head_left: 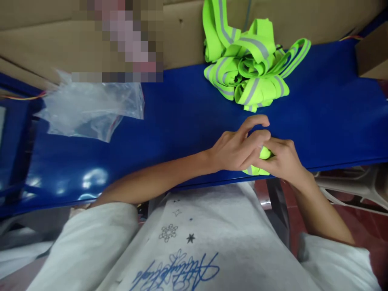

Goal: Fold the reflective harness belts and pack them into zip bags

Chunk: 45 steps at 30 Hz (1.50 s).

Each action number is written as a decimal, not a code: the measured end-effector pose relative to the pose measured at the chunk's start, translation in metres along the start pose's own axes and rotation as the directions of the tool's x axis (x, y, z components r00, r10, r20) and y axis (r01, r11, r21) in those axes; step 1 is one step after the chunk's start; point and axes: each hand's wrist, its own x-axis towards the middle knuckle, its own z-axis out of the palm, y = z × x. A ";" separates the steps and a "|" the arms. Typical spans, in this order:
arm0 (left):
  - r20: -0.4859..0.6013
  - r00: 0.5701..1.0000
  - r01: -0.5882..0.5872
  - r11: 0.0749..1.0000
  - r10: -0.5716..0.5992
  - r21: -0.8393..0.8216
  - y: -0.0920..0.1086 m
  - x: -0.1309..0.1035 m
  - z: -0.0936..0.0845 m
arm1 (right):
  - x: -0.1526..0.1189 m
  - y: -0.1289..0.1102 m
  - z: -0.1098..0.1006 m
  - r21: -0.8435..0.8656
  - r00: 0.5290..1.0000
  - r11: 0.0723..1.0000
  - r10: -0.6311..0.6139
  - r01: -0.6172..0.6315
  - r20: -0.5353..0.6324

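A neon-yellow reflective strap (257,170) with a grey stripe is bunched between my hands at the table's near edge, mostly covered by fingers. My right hand (283,158) closes on it, thumb and fingers pinching the fabric. Against it lies my left hand (239,149), its fingers curled over the strap and touching the right hand's fingertips; its index finger arches free above. Farther back, a heap of similar neon-yellow reflective straps (254,72) sits loosely coiled, with some loops standing up against the cardboard.
Clear plastic zip bags (87,111) lie stacked at the left of the blue table (169,117). Cardboard (182,36) stands along the back, and a cardboard box (374,52) is at the far right. A pale plastic chair (354,184) shows below the right edge. The upper left is pixelated.
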 end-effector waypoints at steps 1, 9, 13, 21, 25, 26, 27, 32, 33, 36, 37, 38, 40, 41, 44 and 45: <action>-0.008 0.998 0.060 0.998 -0.060 -0.001 0.003 0.002 -0.002 | 0.000 -0.002 0.001 0.007 1.000 1.000 0.007 -0.007 -0.007; 0.012 0.783 0.534 0.661 -0.622 -0.527 0.000 -0.007 -0.022 | 0.007 -0.024 0.011 -0.079 0.958 0.980 0.160 -0.183 -0.236; 0.070 0.707 0.602 0.547 -0.704 -0.582 0.001 -0.029 -0.028 | 0.022 -0.032 0.020 -0.089 0.962 0.976 0.178 -0.200 -0.206; -0.353 0.733 0.471 0.809 -0.581 -0.353 -0.022 -0.029 -0.048 | 0.097 -0.045 0.037 0.241 0.971 0.941 0.232 -0.239 0.060; -0.332 0.823 0.442 0.886 -0.462 -0.138 -0.063 -0.030 -0.112 | 0.136 -0.036 0.035 0.393 0.968 0.891 0.250 -0.229 -0.005; -0.306 0.831 0.488 0.873 -0.464 0.000 -0.075 -0.036 -0.132 | 0.140 -0.031 0.035 0.413 0.963 0.879 0.270 -0.238 -0.018; -0.309 0.818 0.554 0.810 -0.485 0.193 -0.087 -0.045 -0.151 | 0.142 -0.027 0.035 0.427 0.956 0.869 0.291 -0.252 -0.027; -0.403 0.559 0.763 0.260 -0.725 0.591 -0.123 -0.090 -0.204 | 0.132 -0.019 0.042 0.524 0.942 0.789 0.325 -0.319 0.084; -0.374 0.550 0.768 0.276 -0.747 0.578 -0.123 -0.093 -0.205 | 0.130 -0.022 0.043 0.546 0.940 0.770 0.321 -0.331 0.119; -0.297 0.627 0.746 0.448 -0.720 0.492 -0.103 -0.086 -0.192 | 0.126 -0.035 0.044 0.589 0.938 0.731 0.292 -0.345 0.187; -0.247 0.665 0.723 0.524 -0.705 0.450 -0.091 -0.080 -0.185 | 0.125 -0.039 0.043 0.593 0.939 0.729 0.280 -0.343 0.199; -0.178 0.698 0.696 0.598 -0.694 0.397 -0.078 -0.074 -0.177 | 0.125 -0.043 0.043 0.591 0.940 0.732 0.269 -0.340 0.208; -0.042 0.734 0.661 0.698 -0.678 0.275 -0.053 -0.065 -0.163 | 0.126 -0.048 0.041 0.568 0.939 0.748 0.255 -0.343 0.231; -0.024 0.747 0.651 0.723 -0.665 0.232 -0.044 -0.062 -0.157 | 0.126 -0.049 0.040 0.551 0.934 0.756 0.255 -0.353 0.250; -0.112 0.781 0.624 0.762 -0.614 0.174 -0.031 -0.061 -0.146 | 0.127 -0.047 0.038 0.488 0.916 0.779 0.285 -0.393 0.283; -0.141 0.785 0.619 0.769 -0.603 0.157 -0.030 -0.062 -0.143 | 0.127 -0.046 0.039 0.451 0.917 0.802 0.296 -0.391 0.268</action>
